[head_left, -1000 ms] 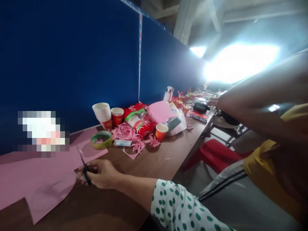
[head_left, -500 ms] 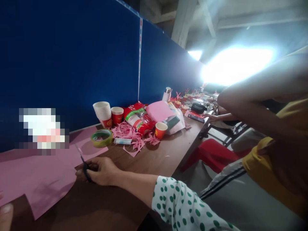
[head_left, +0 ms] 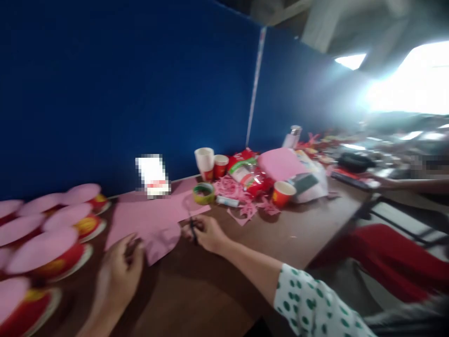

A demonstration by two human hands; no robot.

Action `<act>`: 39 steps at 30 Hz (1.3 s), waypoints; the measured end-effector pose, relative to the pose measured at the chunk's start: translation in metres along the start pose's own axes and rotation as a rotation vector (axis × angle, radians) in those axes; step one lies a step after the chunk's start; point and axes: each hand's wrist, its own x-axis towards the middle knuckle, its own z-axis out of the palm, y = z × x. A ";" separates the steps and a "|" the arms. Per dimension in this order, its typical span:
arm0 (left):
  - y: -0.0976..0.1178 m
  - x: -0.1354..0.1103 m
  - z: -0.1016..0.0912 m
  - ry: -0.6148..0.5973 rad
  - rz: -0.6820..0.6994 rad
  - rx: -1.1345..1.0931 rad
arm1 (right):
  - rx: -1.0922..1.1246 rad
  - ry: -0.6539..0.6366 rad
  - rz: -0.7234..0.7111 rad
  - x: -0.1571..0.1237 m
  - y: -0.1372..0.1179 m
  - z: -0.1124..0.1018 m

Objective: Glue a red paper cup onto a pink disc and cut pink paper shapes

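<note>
My right hand (head_left: pixel 209 233) grips a pair of dark-handled scissors (head_left: pixel 193 230), blades pointing away from me. The scissors are beside the edge of a large pink sheet of paper (head_left: pixel 143 213), which lies on the brown table with a rounded corner cut in it. My left hand (head_left: pixel 121 267), blurred, is at the near left side of this sheet with fingers loosely bent and thumb apart. Nothing shows in it, and I cannot tell whether it touches the paper. A roll of tape (head_left: pixel 203 193) rests on the far part of the pink paper.
Red bowls topped with pink discs (head_left: pixel 45 250) stand at the left. Paper cups (head_left: pixel 204 161), a red cup package (head_left: pixel 247 171), pink shreds (head_left: pixel 229 187), a glue stick (head_left: pixel 228 201) and a single cup (head_left: pixel 283 194) are farther right. A blue partition (head_left: pixel 140 93) runs behind.
The view has swung left, so the table things appear farther right. My left hand and the red bowls have come into view. My right hand still holds the scissors.
</note>
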 end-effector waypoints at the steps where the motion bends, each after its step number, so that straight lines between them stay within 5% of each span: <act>1: -0.005 0.002 -0.001 0.034 -0.002 0.018 | -0.018 0.002 0.001 0.000 -0.001 0.000; 7: -0.006 -0.001 -0.004 -0.030 -0.052 0.043 | -0.168 -0.009 -0.020 -0.004 -0.007 0.001; 13: -0.005 -0.005 -0.001 -0.137 0.010 0.310 | -0.286 -0.015 -0.080 -0.008 -0.017 0.003; 18: -0.006 -0.007 0.003 -0.313 0.022 0.438 | -0.306 -0.004 -0.074 -0.008 -0.021 0.002; 39: -0.003 -0.007 -0.003 -0.495 0.241 0.132 | -0.469 -0.013 -0.186 -0.006 -0.012 -0.004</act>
